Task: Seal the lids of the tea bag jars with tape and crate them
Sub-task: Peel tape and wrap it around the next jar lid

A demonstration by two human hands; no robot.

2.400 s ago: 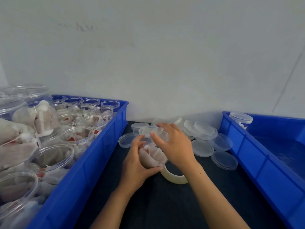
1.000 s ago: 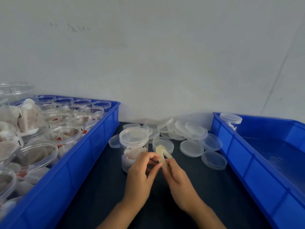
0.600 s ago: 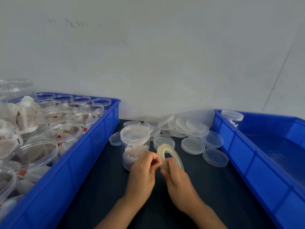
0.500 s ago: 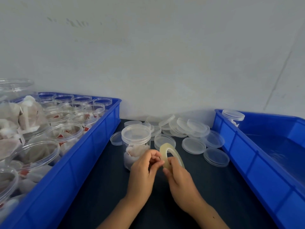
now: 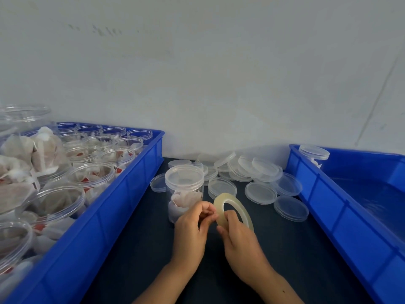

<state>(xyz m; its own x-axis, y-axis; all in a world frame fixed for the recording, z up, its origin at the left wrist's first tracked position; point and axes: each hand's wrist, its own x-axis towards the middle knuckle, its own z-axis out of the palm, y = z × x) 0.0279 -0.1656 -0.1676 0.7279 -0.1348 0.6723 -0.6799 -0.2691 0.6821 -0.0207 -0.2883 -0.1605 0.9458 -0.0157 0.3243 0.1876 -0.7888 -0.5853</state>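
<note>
A clear jar [image 5: 183, 189] of tea bags with its lid on stands on the dark table, just beyond my hands. My right hand [image 5: 241, 240] grips a roll of clear tape [image 5: 232, 208] upright in front of the jar. My left hand [image 5: 192, 227] has its fingertips curled at the roll's left edge, pinching at the tape. The blue crate [image 5: 341, 218] on the right holds one lidded jar [image 5: 314, 154] in its far corner.
A blue crate [image 5: 114, 207] on the left is packed with several open jars of tea bags [image 5: 92, 178]. Several loose clear lids [image 5: 260, 191] lie in a heap on the table behind the jar, against the white wall.
Both hands left the jar, which now stands lidded. My right hand lifted the tape roll off the table and turned it upright; my left hand came to its edge.
</note>
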